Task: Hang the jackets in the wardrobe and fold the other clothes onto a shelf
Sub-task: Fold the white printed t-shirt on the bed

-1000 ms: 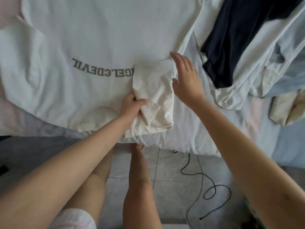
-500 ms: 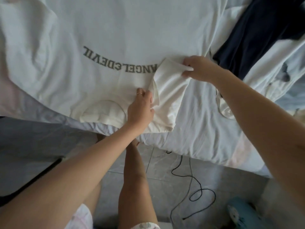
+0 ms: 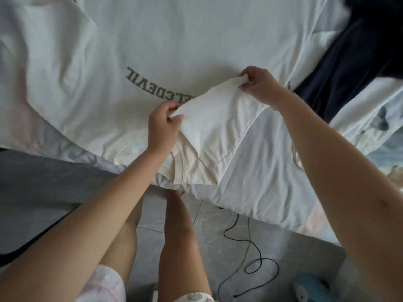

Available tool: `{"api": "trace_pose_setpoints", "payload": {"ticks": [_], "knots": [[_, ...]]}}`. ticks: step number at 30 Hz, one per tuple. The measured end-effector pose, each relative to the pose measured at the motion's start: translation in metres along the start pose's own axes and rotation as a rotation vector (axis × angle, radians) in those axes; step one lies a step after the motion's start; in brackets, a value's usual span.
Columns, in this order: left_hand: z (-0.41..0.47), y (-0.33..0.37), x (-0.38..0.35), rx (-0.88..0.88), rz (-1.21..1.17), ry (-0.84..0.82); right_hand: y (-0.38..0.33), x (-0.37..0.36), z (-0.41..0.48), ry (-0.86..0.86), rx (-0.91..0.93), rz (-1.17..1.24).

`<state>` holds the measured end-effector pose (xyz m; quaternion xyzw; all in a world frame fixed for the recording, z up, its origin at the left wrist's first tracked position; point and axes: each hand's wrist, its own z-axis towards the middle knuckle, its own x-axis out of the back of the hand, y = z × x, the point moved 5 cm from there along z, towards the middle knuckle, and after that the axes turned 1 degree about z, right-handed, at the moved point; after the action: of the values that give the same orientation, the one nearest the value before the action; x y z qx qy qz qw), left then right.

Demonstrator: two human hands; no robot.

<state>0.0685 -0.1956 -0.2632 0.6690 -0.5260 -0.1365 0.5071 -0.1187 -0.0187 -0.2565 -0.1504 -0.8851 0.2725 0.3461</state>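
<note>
At centre frame, the left hand (image 3: 162, 123) and right hand (image 3: 259, 85) each pinch an edge of the cream sleeve (image 3: 218, 118). It belongs to the white T-shirt (image 3: 152, 40) spread over the bed (image 3: 257, 182); a navy garment (image 3: 349, 62) lies upper right.

One wide-angle head camera looks steeply down from close above the bed (image 3: 250, 184) and the tiled floor (image 3: 305, 258).

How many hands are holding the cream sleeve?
2. The left hand pinches the sleeve beside the grey lettering; the right hand pinches its raised corner, further right. Neither grip is hidden.
</note>
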Motion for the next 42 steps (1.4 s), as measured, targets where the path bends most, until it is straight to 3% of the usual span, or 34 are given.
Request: {"api": "trace_pose_setpoints", "payload": {"ticks": [6,9,14,16,18,19,21,23,27,31,32,34,36,37,39,42], "knots": [[0.025,-0.016,-0.003,0.144,-0.048,0.072,0.005,-0.012,0.008,0.13,-0.121,-0.078],[0.025,-0.018,-0.002,0.127,-0.039,0.066,-0.001,-0.017,0.008,0.265,-0.148,-0.169],[0.016,-0.017,0.004,0.063,-0.001,0.115,0.0,-0.021,0.001,0.431,-0.101,-0.036],[0.01,-0.009,0.008,-0.062,0.074,0.182,0.003,-0.025,-0.01,0.643,-0.045,-0.162],[0.002,0.005,0.003,-0.353,0.336,0.191,-0.001,-0.04,-0.025,0.802,0.069,-0.345],[-0.002,0.009,-0.006,-0.507,0.478,0.121,-0.006,-0.053,-0.031,0.758,0.203,-0.42],[-0.011,0.002,-0.029,-0.748,0.75,-0.098,-0.006,-0.094,-0.042,0.45,0.565,-0.725],[-0.009,-0.019,-0.042,-0.771,1.032,-0.259,0.02,-0.106,-0.045,0.201,0.779,-1.009],[0.007,-0.041,-0.044,-0.606,1.236,-0.379,0.052,-0.056,-0.019,0.221,0.573,-1.157],[0.003,-0.028,-0.045,-0.589,1.245,-0.385,0.055,-0.022,-0.014,0.409,0.22,-0.917],[0.001,-0.023,-0.047,-0.629,1.239,-0.38,0.047,-0.024,-0.017,0.449,0.203,-0.898],[-0.003,-0.015,-0.052,-0.742,1.242,-0.382,0.026,-0.048,-0.017,0.384,0.408,-0.955],[0.003,-0.015,-0.057,-0.805,1.278,-0.409,0.017,-0.07,-0.014,0.196,0.678,-1.071],[0.012,-0.017,-0.057,-0.813,1.317,-0.429,0.018,-0.071,-0.009,0.14,0.701,-1.089],[0.03,-0.02,-0.054,-0.835,1.378,-0.433,0.024,-0.059,0.005,0.195,0.571,-1.02],[0.044,-0.015,-0.047,-0.831,1.391,-0.384,0.033,-0.031,0.012,0.384,0.183,-0.836]]}}
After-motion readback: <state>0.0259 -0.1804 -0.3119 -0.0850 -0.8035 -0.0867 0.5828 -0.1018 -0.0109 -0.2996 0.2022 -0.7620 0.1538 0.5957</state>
